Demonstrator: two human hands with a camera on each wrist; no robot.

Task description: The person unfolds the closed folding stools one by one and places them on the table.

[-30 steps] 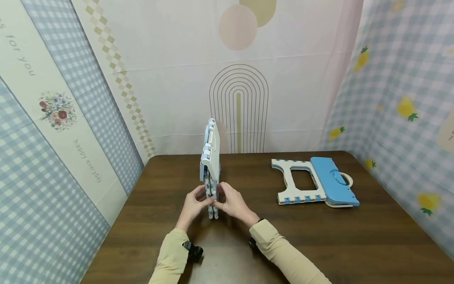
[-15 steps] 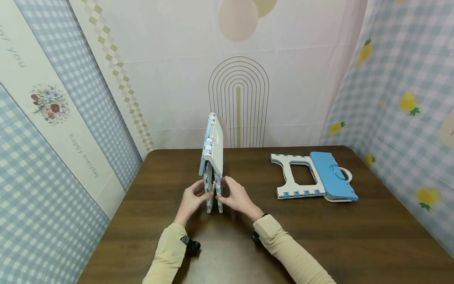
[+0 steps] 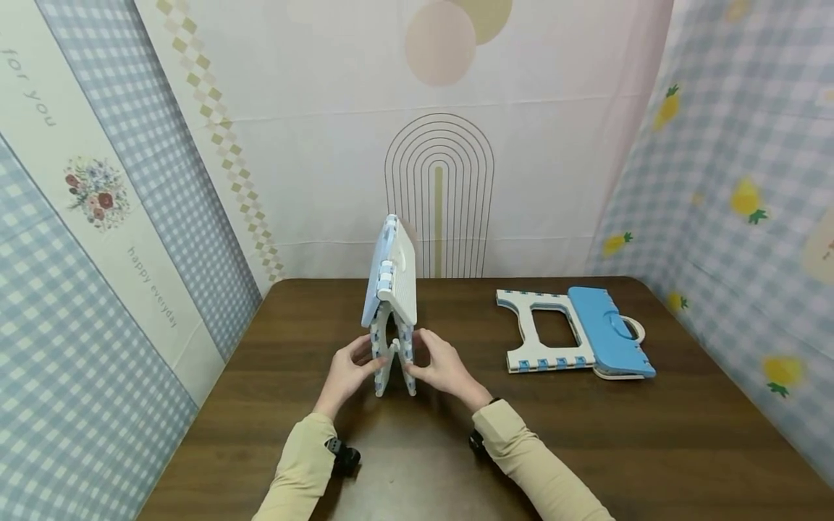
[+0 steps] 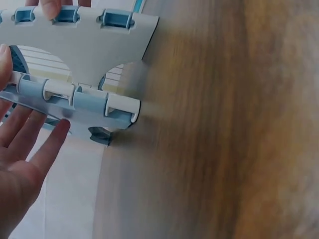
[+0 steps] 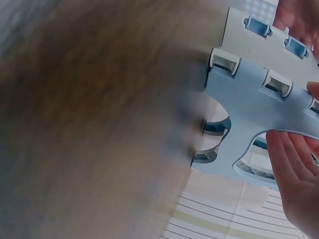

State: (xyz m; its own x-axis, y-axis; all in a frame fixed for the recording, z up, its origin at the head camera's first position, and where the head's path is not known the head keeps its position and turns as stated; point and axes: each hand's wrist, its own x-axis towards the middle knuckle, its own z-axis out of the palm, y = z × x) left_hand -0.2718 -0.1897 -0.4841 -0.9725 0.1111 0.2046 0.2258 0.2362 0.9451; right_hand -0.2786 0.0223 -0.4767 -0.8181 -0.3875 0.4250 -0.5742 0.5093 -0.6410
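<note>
A blue-and-white folding stool point(image 3: 402, 289) stands upright on the table, its two seat halves sloping like a roof and its leg panels spread in a narrow V. With thumb on the near edge and fingers on the outer side, my left hand point(image 3: 345, 373) holds the left leg panel. My right hand point(image 3: 446, 365) grips the right leg panel the same way. In the left wrist view, the fingers of the left hand point(image 4: 22, 172) lie along the panel's outer face. From the right wrist, the fingers of my right hand point(image 5: 294, 169) reach the cutout of a blue leg panel point(image 5: 244, 102).
A second folding stool point(image 3: 609, 329), blue and white, lies folded flat on the right of the brown wooden table point(image 3: 586, 441). A patterned cloth backdrop point(image 3: 313, 166) hangs behind the table, with checked cloth at both sides.
The stool's leg panels have come apart from nearly flat together into a V, and the seat halves have spread. My hands have moved outward with the panels. The second stool stays put.
</note>
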